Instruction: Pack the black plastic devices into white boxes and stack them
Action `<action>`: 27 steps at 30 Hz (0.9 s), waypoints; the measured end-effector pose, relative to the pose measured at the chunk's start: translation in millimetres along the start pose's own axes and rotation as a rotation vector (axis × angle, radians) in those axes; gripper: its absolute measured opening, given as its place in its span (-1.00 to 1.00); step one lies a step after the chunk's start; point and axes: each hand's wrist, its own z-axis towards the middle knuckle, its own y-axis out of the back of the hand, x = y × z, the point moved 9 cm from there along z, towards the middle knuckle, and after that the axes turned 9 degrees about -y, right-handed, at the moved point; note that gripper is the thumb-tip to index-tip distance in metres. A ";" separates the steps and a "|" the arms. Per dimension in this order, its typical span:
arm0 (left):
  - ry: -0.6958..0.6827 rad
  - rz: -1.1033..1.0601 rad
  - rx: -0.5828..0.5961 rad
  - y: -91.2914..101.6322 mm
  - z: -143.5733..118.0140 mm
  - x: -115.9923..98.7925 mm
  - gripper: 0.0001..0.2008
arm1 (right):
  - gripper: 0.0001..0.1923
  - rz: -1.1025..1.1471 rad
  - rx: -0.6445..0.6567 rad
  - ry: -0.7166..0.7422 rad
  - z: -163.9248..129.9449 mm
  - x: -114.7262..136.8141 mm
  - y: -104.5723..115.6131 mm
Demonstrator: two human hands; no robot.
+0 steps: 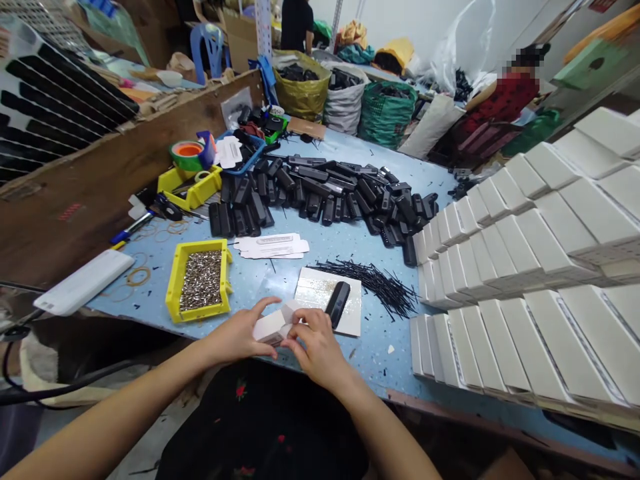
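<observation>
A small white cardboard box (270, 326) is held between my two hands near the table's front edge. My left hand (244, 333) wraps around the box's left end, thumb and fingers on opposite sides. At its right end, the fingers of my right hand (316, 343) are closed on the box's flaps. Just beyond my right hand, a black plastic device (339, 303) rests on a white board (354, 313). Flat white printed cartons (270, 245) lie farther back on the blue table.
A yellow bin (173, 287) of small metal pieces stands left. Black devices (320, 187) are heaped behind, with thin black rods (385, 287) nearer. White boxes (510, 320) are stacked at right. A white power strip (85, 280) lies left. A person (510, 100) is at back right.
</observation>
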 end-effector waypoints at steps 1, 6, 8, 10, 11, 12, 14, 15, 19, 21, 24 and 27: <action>-0.026 0.040 -0.024 6.5 0.4 -4.3 -0.10 | -0.76 0.069 -0.027 -0.070 1.2 -7.4 2.3; -0.271 0.069 0.063 -0.2 5.3 -44.8 -0.64 | -0.60 0.749 -0.108 -0.341 11.6 -46.9 -3.9; -0.297 0.038 0.113 -12.2 7.6 -52.9 -0.64 | -0.47 0.965 0.018 -0.443 13.7 -53.8 -26.2; -0.256 0.023 0.110 -21.9 11.4 -52.3 -0.42 | -0.39 0.995 0.088 -0.462 13.7 -52.0 -37.0; -0.214 0.025 0.068 -23.4 13.8 -49.0 -0.27 | -0.36 0.954 0.078 -0.416 14.3 -48.1 -34.2; -0.166 0.028 0.011 -23.4 15.9 -44.7 -0.16 | -0.34 0.898 0.051 -0.345 15.0 -42.3 -27.6; -0.079 0.013 -0.085 -24.4 18.1 -35.7 -0.07 | -0.33 0.783 0.046 -0.207 15.5 -27.9 -15.1; -0.050 -0.017 -0.108 -26.7 18.7 -32.3 -0.07 | -0.36 0.737 0.066 -0.181 15.6 -23.4 -11.3; -0.016 -0.185 -0.117 -37.3 20.4 -29.9 0.03 | -0.51 0.687 0.155 -0.256 16.0 -22.1 -5.4; -0.018 -0.199 -0.114 -38.3 21.2 -32.6 0.12 | -0.48 0.713 0.171 -0.260 15.8 -20.1 -3.9; -0.018 -0.172 -0.082 -40.1 23.4 -34.1 0.14 | -0.54 0.703 0.116 -0.331 14.8 -26.0 -1.8; -0.030 -0.150 -0.075 -39.9 25.7 -33.2 0.11 | -0.58 0.732 0.132 -0.388 14.6 -29.7 -6.3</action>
